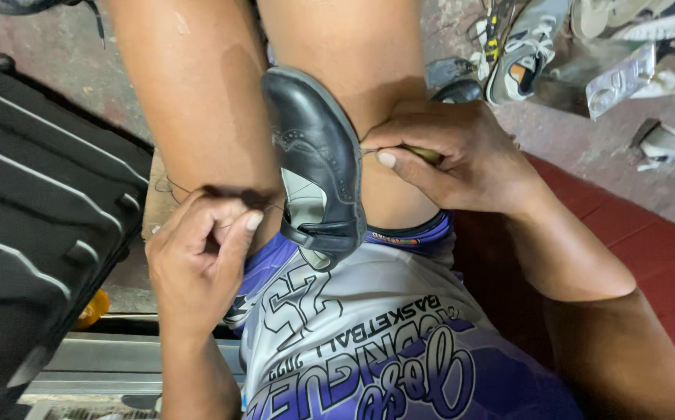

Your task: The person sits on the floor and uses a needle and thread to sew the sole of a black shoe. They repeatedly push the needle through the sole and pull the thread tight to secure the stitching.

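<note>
Concrete floor [571, 132], worn, w/ loose sneakers [528, 47] far right; black ribbed case [34, 218] close on left. Black leather shoe [318, 163] clamped between knees, sole edge up. Judged light, upper pliable, sole stiff; best grip at heel/sole rim. Left hand [197, 257] pinching thin thread [178, 189], taut. Right hand [462, 155] closed on awl-type tool handle [423, 153] at shoe edge. Room tight: legs, case hem in; open space to right only.

One black shoe [318, 155] sits between two knees. Two hands work on it: the left hand [197, 253] and the right hand [462, 155]. One black case [34, 210] lies alongside. One grey sneaker [528, 47] rests on the floor beyond.
</note>
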